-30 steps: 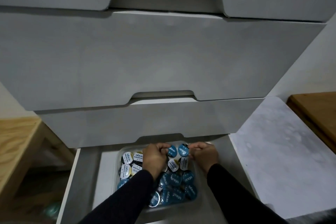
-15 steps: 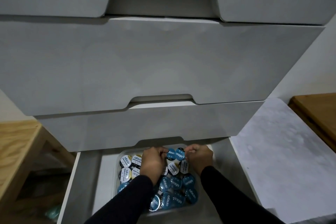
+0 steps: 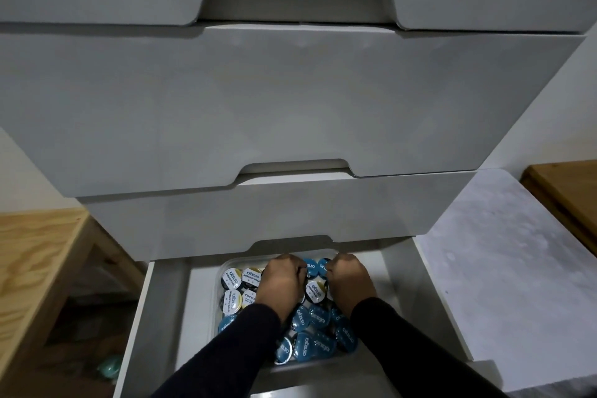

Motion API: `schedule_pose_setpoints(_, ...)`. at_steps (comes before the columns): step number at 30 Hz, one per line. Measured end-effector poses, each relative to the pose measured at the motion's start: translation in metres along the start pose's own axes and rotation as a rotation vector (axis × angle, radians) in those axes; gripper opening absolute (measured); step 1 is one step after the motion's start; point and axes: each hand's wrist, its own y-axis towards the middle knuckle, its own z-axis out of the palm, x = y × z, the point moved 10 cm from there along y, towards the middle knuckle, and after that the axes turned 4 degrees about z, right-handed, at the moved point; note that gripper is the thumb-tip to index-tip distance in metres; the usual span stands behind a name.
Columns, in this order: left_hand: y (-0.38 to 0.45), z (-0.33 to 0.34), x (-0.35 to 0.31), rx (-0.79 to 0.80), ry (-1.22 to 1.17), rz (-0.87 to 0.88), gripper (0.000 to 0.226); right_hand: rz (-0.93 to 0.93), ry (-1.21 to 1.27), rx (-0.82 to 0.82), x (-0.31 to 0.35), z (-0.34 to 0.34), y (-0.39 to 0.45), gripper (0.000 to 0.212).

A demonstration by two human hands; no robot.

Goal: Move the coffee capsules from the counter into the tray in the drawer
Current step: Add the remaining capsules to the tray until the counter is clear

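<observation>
Since the earlier frame both hands have dropped lower into the tray (image 3: 223, 271), lower centre of frame. Left hand (image 3: 282, 283) and right hand (image 3: 350, 281) are clenched among the coffee capsules (image 3: 310, 333); what each grips cannot be told. Capsules nearly fill the tray. The drawer (image 3: 400, 297) has bare floor either side; the closed drawer front (image 3: 258, 220) overhangs closely.

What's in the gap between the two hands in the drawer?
In the head view, coffee capsules: two blue-lidded ones sit between the left hand and the right hand, with a white-lidded one just below, all inside the tray.
</observation>
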Motion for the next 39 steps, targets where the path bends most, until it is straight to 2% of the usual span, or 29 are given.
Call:
schedule_pose_setpoints(4, -0.007, -0.009, -0.018, -0.023, 0.129, 0.143, 0.025, -0.097, -0.158, 0.043, 0.023, -0.01, -0.012, 0.004)
schedule_pose_setpoints(7, -0.015, -0.016, -0.025, -0.005, 0.229, 0.171, 0.024, -0.054, -0.095, 0.039, 0.027, -0.028, -0.025, 0.027)
schedule_pose_setpoints(11, -0.029, -0.033, -0.026, -0.005, 0.315, 0.115, 0.029, -0.119, -0.233, 0.001, 0.04, -0.041, -0.042, 0.047)
schedule_pose_setpoints(13, -0.041, -0.051, -0.031, -0.085, 0.354, 0.114, 0.031, -0.142, -0.261, -0.076, 0.045, -0.047, -0.05, 0.052)
schedule_pose_setpoints(17, -0.088, -0.09, -0.046, -0.361, 0.274, 0.144, 0.04, -0.136, -0.232, -0.192, 0.049, -0.071, -0.073, 0.063)
schedule_pose_setpoints(20, -0.135, -0.102, -0.047, -0.531, 0.208, 0.148, 0.041, -0.134, -0.106, -0.357, 0.048, -0.1, -0.106, 0.053)
schedule_pose_setpoints(22, -0.165, -0.101, -0.041, -0.6, 0.143, 0.113, 0.042, -0.119, -0.02, -0.459, 0.04, -0.109, -0.132, 0.057)
schedule_pose_setpoints(26, -0.227, -0.088, -0.032, -0.71, 0.059, 0.06, 0.053, -0.077, 0.174, -0.447, 0.017, -0.099, -0.183, 0.061)
schedule_pose_setpoints(31, -0.279, -0.06, -0.001, -0.79, -0.064, -0.079, 0.079, -0.009, 0.304, -0.539, -0.009, -0.07, -0.238, 0.068)
schedule_pose_setpoints(39, -0.29, -0.023, 0.064, -0.839, -0.281, -0.245, 0.111, 0.186, 0.598, -0.561, -0.035, -0.006, -0.263, 0.092)
